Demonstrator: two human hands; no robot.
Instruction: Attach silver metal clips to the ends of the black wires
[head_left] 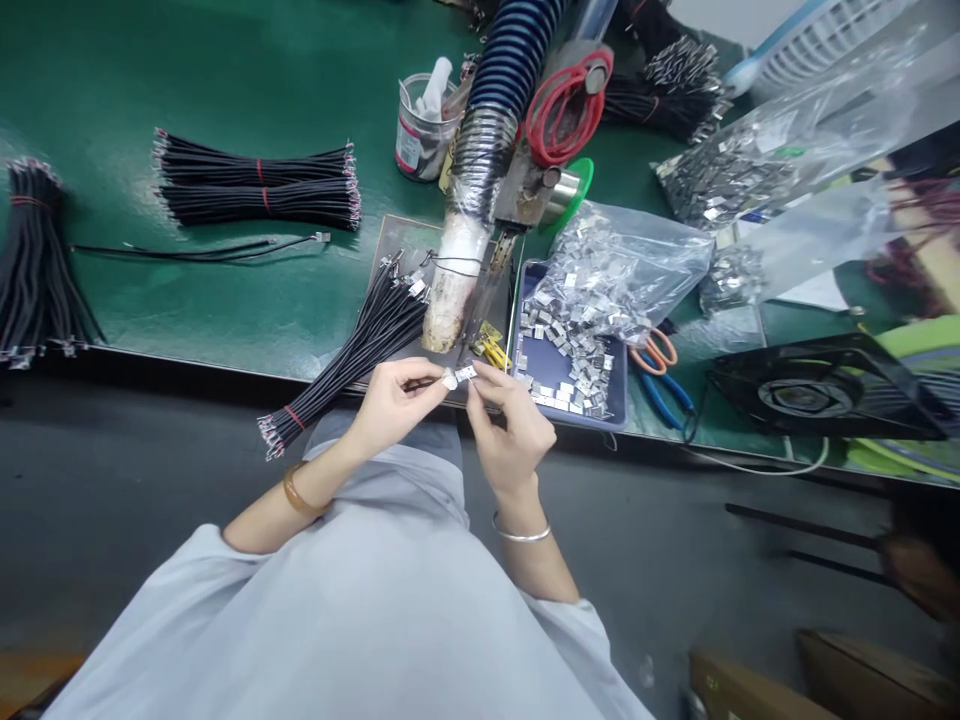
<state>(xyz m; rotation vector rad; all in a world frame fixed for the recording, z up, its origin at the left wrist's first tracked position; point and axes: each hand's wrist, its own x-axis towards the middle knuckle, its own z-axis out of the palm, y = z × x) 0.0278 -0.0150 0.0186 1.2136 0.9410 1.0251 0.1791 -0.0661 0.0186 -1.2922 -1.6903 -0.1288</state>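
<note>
At the table's front edge, my left hand (pixel 396 405) and my right hand (pixel 512 425) meet in a pinch. Between their fingertips is a small metal connector (pixel 466 374), gripped by my right thumb and finger. My left fingertips close on a whitish end beside it, too small to make out clearly. Just left of them, a bundle of black cables (pixel 352 340) lies across a board and overhangs the edge. To the right, a blue-grey tray (pixel 619 395) holds many similar metal connectors (pixel 592 350) and an open plastic bag of them (pixel 630 260).
A ribbed duct (pixel 517 60) with a taped nozzle (pixel 456 265) hangs just beyond my hands. Orange-and-blue pliers (pixel 660 375) and a black fan (pixel 825 390) are right. Cable bundles (pixel 259 180) lie left; a plastic cup (pixel 421 135) stands behind.
</note>
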